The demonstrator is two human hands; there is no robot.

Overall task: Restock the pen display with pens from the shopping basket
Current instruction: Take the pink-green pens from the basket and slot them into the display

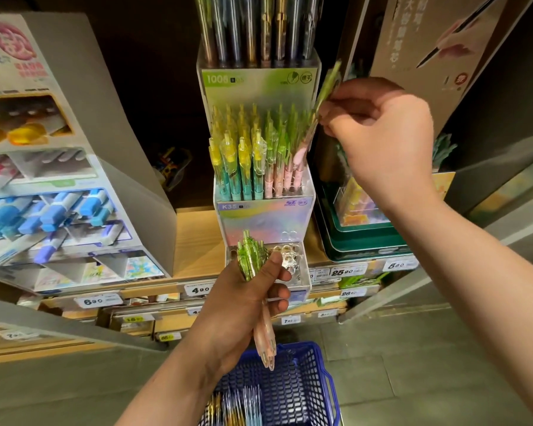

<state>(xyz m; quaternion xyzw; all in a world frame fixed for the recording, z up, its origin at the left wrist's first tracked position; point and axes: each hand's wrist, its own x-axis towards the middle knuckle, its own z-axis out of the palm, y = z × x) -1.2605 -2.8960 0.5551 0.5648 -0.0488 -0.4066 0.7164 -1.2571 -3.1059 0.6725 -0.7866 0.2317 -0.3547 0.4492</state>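
The right hand pinches one pen, tilted, its pink tip at the display's crowded right-hand slots. The left hand grips a bundle above the basket. Risk: the slanted pen could jam against neighbours and topple them, or the loosely fanned bundle might slip.

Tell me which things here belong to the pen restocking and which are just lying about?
Belong to the job: single pen pinched in the right hand; bunch of pens held in the left hand; pen display; blue basket.
Just lying about: cardboard stand on the left; price tags; green box; poster.
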